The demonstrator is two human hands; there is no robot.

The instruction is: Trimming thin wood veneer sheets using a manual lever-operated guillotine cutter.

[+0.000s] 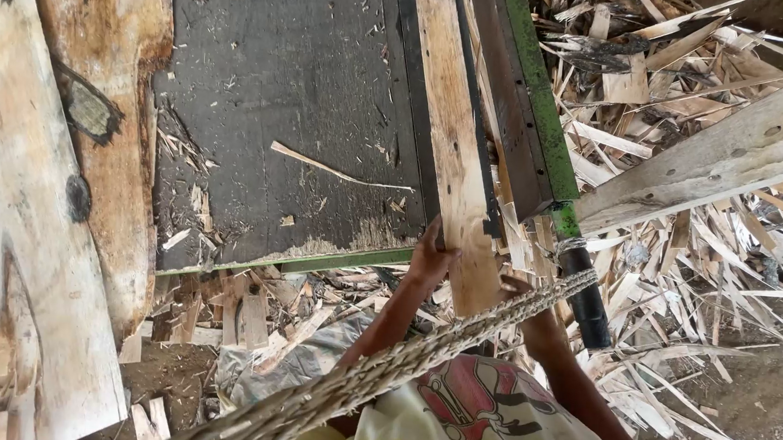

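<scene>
Plank on table near edge: left hand fingers gripping it; right hand mostly hidden behind braided rope, grip unclear.

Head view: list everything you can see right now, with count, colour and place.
Work table: one, dark grey, green-edged, centre.
Narrow plank: one, pale, on the table's right edge, held at its near end.
Green rail: one, with a black end, right of the plank.
Rough slabs: two or more, pale brown, left.
Beam: one, pale, upper right.
Offcuts: many, pale, on the ground.
Braided rope: one, tan, crossing the foreground.
Left hand: on the plank's end.
Right hand: mostly hidden behind the rope.
</scene>
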